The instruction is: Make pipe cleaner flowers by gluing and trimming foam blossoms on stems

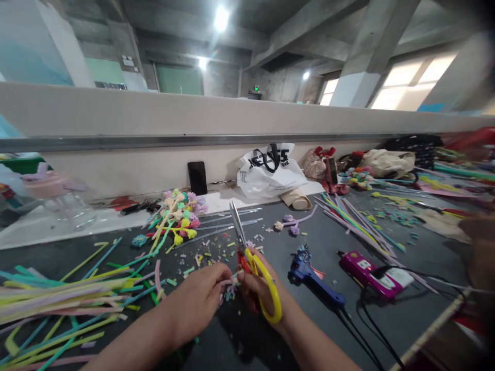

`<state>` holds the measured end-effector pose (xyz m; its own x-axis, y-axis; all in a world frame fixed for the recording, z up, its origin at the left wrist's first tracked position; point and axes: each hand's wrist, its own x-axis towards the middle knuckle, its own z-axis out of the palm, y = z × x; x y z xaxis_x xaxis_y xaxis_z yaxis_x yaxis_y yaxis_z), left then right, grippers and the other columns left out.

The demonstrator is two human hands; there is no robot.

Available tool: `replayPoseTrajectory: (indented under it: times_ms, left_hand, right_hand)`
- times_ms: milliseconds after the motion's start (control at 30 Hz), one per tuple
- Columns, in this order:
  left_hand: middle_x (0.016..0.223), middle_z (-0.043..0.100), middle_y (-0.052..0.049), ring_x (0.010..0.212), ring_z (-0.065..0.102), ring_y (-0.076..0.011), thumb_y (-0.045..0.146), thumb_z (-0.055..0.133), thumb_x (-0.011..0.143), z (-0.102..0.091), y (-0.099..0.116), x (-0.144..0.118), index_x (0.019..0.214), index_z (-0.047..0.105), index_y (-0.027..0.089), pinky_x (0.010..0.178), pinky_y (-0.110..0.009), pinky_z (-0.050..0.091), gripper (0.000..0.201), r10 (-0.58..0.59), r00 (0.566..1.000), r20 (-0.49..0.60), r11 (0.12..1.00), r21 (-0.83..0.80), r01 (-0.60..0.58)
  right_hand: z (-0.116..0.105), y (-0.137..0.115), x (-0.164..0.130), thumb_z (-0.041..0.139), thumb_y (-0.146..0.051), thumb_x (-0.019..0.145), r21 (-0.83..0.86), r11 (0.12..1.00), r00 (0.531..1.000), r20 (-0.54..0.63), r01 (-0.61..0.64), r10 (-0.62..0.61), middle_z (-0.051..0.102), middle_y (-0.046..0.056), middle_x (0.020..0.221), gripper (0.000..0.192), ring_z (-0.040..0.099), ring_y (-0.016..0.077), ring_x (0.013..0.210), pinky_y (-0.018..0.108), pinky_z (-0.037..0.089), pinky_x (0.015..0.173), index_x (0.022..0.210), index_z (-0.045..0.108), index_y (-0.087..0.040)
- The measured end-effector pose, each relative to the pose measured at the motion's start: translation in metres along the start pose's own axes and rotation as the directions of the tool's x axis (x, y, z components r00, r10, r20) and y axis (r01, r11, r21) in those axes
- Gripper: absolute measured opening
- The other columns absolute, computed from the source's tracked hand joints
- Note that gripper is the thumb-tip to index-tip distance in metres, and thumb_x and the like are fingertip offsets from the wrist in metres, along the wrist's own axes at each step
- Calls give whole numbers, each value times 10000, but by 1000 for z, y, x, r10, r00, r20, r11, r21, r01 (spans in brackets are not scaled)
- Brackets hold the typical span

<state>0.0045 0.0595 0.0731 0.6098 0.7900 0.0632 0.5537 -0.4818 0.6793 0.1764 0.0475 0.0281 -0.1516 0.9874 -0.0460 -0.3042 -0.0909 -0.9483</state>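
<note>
**Right hand clenched on scissors, left pinching a small pastel piece**

Head view, grip first. Right hand [258,288] is closed around the yellow loop handle of the scissors [247,252], fingers curled through and about it; a red part of the handle shows just above the thumb. The blades point up and away from the person, and seem to lie nearly together, though the angle leaves that uncertain. Left hand [201,301] is closed in a pinch on a small pastel craft piece [231,288], fingertips bunched, touching the right hand's fingers just below the scissors' pivot.

Judgement on doing it well: the piece is tiny and sits between both sets of fingertips, so it should stay pinched well clear of the blades, and any cut should be short, made near the pivot.

The piece itself: pale pink and lilac, fuzzy-looking, largely hidden by the fingers; its shape cannot be made out.

Around the scissors. Coloured snippets [204,255] lie scattered on the dark table [386,319] just beyond the blades. Left of the scissors, a loose heap of long pastel strips [58,299]; beyond and left, a bunch of pastel flower stems [176,214]. Right of the scissors, a blue glue gun [315,281], then a magenta device [373,273] with black cables. Well behind, against the wall, a white plastic bag [270,172] and a dark phone [197,178] propped upright.
</note>
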Motion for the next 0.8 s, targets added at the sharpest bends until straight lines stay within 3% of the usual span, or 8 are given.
replayPoseTrajectory:
  times_ms: [167, 267, 333, 500, 633, 800]
  left_hand:
    - [943, 596, 6, 838, 555, -143, 234, 449, 833, 7, 0, -3, 995, 507, 252, 732, -246, 429, 173, 37, 999, -3, 998, 57, -37]
    - [1024, 598, -29, 905, 562, -178, 267, 503, 820, 17, -4, -3, 1078, 489, 244, 773, -290, 441, 259, 91, 993, -74, 978, 196, -75]
    - [989, 614, -44, 882, 574, -195, 272, 466, 844, 24, -7, -3, 1048, 518, 229, 760, -316, 450, 215, 149, 984, -97, 944, 309, -113]
    - [877, 639, -40, 795, 590, -192, 276, 388, 880, 29, -10, -1, 948, 575, 224, 710, -306, 453, 206, 202, 972, -122, 879, 460, -125]
    - [837, 641, -32, 753, 588, -169, 285, 338, 898, 22, -10, 1, 906, 576, 219, 681, -272, 432, 248, 157, 977, -147, 904, 419, -82]
    - [829, 651, -3, 746, 593, -145, 349, 377, 882, 12, -8, 7, 899, 583, 220, 662, -227, 421, 243, -11, 982, -188, 980, 192, 48]
  right_hand:
    - [-5, 7, 0, 619, -274, 733, 48, 999, 1000, 9, -8, 7, 476, -105, 526, 416, 365, 43, 270, 135, 297, 249, 1072, 380, -234]
    - [-6, 11, -1, 592, -260, 763, 83, 997, 999, 41, 3, -6, 474, -101, 519, 317, 364, 43, 276, 138, 301, 260, 1017, 403, -234]
    - [-5, 13, -2, 581, -270, 780, 109, 994, 998, 59, 6, -13, 471, -98, 511, 260, 356, 42, 274, 141, 298, 266, 977, 416, -232]
    - [-3, 13, -4, 594, -345, 791, 114, 993, 998, 56, -4, -3, 478, -104, 475, 387, 364, 54, 260, 148, 302, 268, 1086, 363, -245]
    - [-4, 8, -3, 524, -445, 823, 76, 997, 999, 48, 15, -19, 527, -80, 503, 387, 370, 56, 258, 140, 276, 244, 1097, 342, -240]
    - [-7, 7, -3, 527, -451, 817, 56, 995, 996, 15, 83, -84, 546, -74, 523, 315, 382, 48, 262, 133, 290, 247, 971, 375, -222]
